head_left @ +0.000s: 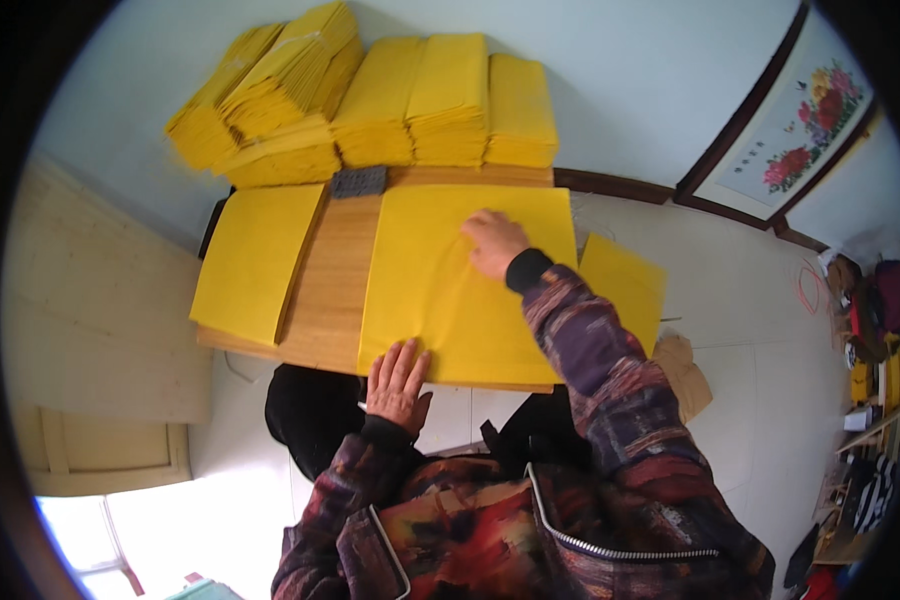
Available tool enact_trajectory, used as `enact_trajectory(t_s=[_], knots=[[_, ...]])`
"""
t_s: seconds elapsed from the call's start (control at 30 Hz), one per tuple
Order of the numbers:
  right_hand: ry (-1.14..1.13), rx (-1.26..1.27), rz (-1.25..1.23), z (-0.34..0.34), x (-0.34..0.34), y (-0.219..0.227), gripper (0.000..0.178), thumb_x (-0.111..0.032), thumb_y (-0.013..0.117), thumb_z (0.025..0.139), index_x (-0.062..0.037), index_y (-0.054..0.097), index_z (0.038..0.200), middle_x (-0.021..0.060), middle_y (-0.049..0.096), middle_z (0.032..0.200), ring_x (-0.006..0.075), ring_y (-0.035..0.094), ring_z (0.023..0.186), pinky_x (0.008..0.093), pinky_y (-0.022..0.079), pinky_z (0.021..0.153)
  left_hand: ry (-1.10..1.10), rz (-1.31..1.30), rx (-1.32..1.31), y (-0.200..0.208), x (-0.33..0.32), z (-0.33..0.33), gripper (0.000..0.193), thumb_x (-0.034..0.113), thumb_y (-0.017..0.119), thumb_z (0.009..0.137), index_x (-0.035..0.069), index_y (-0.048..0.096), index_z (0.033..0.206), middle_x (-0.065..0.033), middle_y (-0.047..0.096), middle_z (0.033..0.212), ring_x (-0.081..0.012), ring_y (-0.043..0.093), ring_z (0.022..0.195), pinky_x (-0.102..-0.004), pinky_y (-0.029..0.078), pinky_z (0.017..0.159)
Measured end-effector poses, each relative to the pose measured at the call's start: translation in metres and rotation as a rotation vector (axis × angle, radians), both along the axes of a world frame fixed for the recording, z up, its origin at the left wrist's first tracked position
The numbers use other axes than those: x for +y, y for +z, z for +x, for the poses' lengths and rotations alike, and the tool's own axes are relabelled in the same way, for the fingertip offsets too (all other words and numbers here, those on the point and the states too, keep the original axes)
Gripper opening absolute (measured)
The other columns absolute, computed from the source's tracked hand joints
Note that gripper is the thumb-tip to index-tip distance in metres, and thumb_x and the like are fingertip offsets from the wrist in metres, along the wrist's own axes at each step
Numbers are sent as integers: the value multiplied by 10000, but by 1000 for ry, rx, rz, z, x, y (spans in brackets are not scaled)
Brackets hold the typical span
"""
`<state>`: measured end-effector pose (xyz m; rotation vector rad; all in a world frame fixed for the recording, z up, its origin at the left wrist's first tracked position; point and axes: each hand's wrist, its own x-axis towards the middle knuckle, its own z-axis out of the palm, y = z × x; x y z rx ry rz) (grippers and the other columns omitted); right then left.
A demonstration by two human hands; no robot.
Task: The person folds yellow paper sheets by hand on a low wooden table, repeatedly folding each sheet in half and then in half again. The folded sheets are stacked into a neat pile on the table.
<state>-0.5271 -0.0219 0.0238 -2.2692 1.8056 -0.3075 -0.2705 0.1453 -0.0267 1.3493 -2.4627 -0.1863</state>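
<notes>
Far left we have a pale cabinet (110,300), then a yellow pile (255,260) on the left end of the wooden table (332,270). Behind it, against the wall, yellow bundles (445,100) sit in a row along the table's back edge, the leftmost ones stacked and tilted. Bare wood shows between the pile and the big sheet, with a grey pad (358,182) at the back of that gap, just in front of the bundles. Left hand (398,385): palm down, fingers straight and slightly spread, fingertips on the sheet's near left corner, holding nothing. We mark the yellow sheet (420,270) as lying flat over the table's right part, faint creases running between the hands. Right hand (496,243): on the sheet's upper right area, fingers curled under; we can't tell whether they pinch anything, as the knuckles hide the tips. Further right, another yellow piece (625,285) sits beside the sheet, lower brown paper (680,375) near it, then a framed flower picture (785,145) and a cluttered shelf (870,440).
</notes>
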Motion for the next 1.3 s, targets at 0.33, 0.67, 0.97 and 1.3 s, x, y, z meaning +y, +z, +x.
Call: enact_trajectory(t_s=[0.33,0.67,0.97,1.3], knots=[[117,-63,-142,-36,94,-9,367,-161,651,796,-53,580,1139,121,532,1239,328,487,1174,403,423,988,-2,-54,3,-1,4,8,769,147,754,659,182,460,1369,-67,393,1474,-276,355,1363,-462,264,1113],[117,-230,-98,-33,90,-6,374,-164,663,801,-37,585,1144,145,533,1256,334,492,1180,406,409,1002,7,-80,13,0,0,16,701,127,743,659,173,499,1314,-64,418,1451,-273,379,1342,-457,291,1095],[87,-133,-51,-23,82,-2,320,-113,680,750,-49,606,1054,141,555,1191,349,509,1131,428,443,940,10,-87,44,-3,2,20,697,115,758,627,138,514,1280,-108,455,1405,-315,412,1305,-462,324,1068],[38,-14,-28,-15,63,1,454,-192,704,751,-68,570,1166,136,507,1281,352,464,1202,437,424,972,32,-69,44,3,4,18,652,125,733,646,166,520,1261,-69,480,1386,-279,428,1295,-464,319,1072]])
